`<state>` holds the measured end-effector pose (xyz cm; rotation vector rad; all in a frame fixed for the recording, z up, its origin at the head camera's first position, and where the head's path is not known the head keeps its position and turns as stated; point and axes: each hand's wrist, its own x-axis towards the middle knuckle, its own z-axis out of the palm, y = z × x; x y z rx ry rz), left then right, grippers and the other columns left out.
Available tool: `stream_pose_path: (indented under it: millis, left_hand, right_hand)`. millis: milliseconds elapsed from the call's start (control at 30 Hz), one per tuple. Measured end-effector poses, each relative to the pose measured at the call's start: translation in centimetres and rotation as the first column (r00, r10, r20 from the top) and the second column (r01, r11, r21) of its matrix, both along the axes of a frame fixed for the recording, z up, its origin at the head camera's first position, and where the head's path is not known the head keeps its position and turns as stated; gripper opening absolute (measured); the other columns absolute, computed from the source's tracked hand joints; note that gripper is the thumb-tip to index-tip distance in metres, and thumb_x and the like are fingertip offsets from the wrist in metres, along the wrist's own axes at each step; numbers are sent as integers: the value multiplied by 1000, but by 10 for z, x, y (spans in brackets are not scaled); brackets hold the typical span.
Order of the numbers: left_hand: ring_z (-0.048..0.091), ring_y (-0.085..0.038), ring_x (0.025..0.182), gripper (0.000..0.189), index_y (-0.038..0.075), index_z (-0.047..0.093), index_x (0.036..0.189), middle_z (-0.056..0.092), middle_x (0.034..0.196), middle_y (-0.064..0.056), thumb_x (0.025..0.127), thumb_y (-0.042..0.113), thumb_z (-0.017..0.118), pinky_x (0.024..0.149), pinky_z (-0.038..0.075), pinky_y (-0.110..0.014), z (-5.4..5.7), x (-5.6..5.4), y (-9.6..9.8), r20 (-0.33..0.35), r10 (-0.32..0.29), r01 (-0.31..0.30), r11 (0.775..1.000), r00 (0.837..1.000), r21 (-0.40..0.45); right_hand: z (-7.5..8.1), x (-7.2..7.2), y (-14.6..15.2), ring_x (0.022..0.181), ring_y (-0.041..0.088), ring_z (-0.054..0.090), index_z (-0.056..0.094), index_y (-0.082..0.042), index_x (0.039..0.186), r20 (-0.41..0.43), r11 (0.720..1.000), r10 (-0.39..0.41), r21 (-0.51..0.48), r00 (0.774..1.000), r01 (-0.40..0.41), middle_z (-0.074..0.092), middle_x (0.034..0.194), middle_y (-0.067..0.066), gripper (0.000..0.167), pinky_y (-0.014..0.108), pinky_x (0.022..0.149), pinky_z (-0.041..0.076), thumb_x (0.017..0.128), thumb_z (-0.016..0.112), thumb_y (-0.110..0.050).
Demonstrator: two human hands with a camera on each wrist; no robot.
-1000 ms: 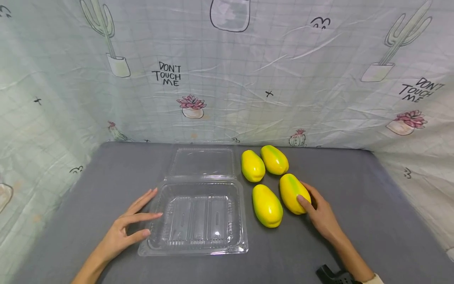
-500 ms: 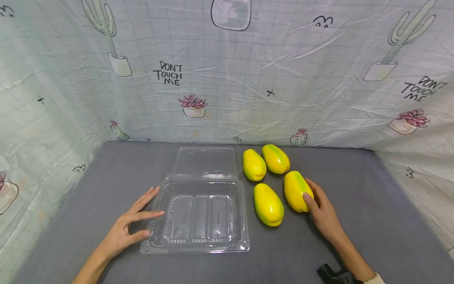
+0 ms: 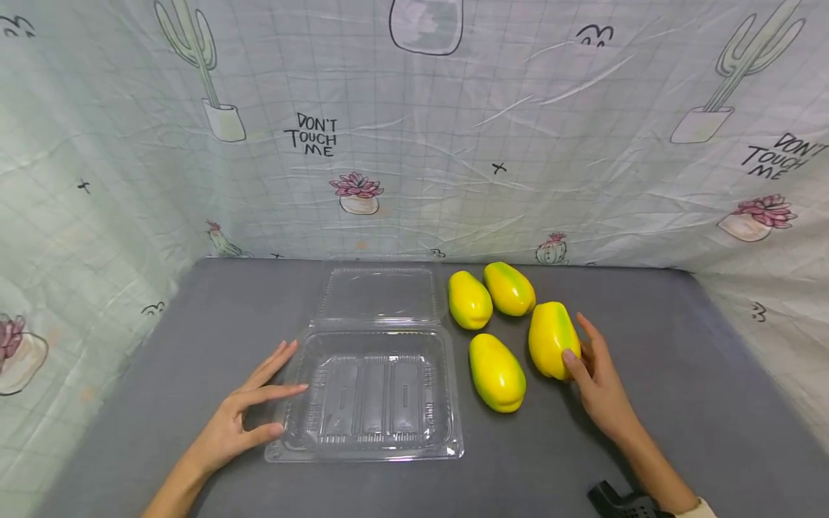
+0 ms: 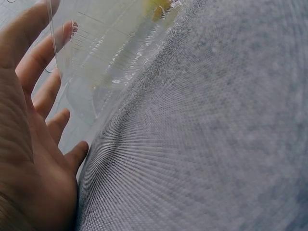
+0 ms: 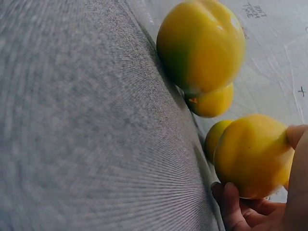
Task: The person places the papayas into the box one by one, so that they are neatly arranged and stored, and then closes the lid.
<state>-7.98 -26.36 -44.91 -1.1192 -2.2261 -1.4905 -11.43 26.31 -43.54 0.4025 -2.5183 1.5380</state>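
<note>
A clear plastic clamshell container (image 3: 363,455) lies on the grey cloth with its lid (image 3: 382,293) folded back. Beside its left rim is my left hand (image 3: 229,424), fingers spread and fairly straight; in the left wrist view, fingers (image 4: 37,62) show against the clear wall. My right hand (image 3: 602,392) holds the rightmost yellow-green papaya (image 3: 550,342). The thumb presses its near side, and in the right wrist view fingers (image 5: 231,202) curl at its lower side. One fingertip stands apart from the fruit in the head view.
Another papaya (image 3: 497,374) lies between the container and the held one. Two more, a left one (image 3: 470,301) and a right one (image 3: 510,289), sit behind, near the printed curtain (image 3: 414,144). A black device (image 3: 622,500) is by the right wrist.
My right hand has shifted the rightmost papaya slightly away and to the right, turning it a little. The left hand stays by the container. The head view has drifted slightly.
</note>
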Motion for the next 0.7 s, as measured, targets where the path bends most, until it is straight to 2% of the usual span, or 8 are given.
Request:
stream_pose_path:
  millis: [67,200,267,433,700]
  left_hand:
    - [12,-48,139,47,0,65,120,28,146,-33,75,10,75,113,12,-29,0,0,1,-6,0,0,1000,1000,3]
    - [12,-48,139,48,1,64,121,28,146,-33,77,17,75,113,12,-29,1,1,1,-15,1,-1,1000,1000,0]
    - [12,-48,139,49,1,64,122,27,146,-33,79,22,75,113,12,-30,1,0,2,-19,-3,3,1000,1000,-1]
    - [11,-47,139,53,1,63,122,27,147,-33,80,30,74,113,12,-30,1,0,1,-20,-13,14,1000,1000,2]
    - [11,-48,139,53,1,64,121,26,147,-33,75,21,78,113,11,-29,-2,-1,-1,-2,-13,13,1000,1000,-7]
  right_hand:
    - [3,0,0,83,13,54,10,-17,154,-6,1000,23,-8,1000,-23,46,129,20,62,25,66,46,102,41,-5]
    - [9,-1,-1,105,4,50,6,-14,154,-5,998,57,-18,998,-58,33,142,29,62,16,77,44,102,39,-4]
    - [11,-1,-1,113,2,46,6,-16,154,7,998,54,-35,999,-54,27,146,29,63,13,83,41,102,39,-5]
    - [18,-2,-2,117,4,43,4,-16,154,8,997,53,-57,999,-52,23,150,26,64,11,87,39,102,39,-5]
    - [31,-6,-12,125,6,37,3,-20,155,-37,992,118,-46,992,-120,20,152,22,68,12,88,40,101,41,-1]
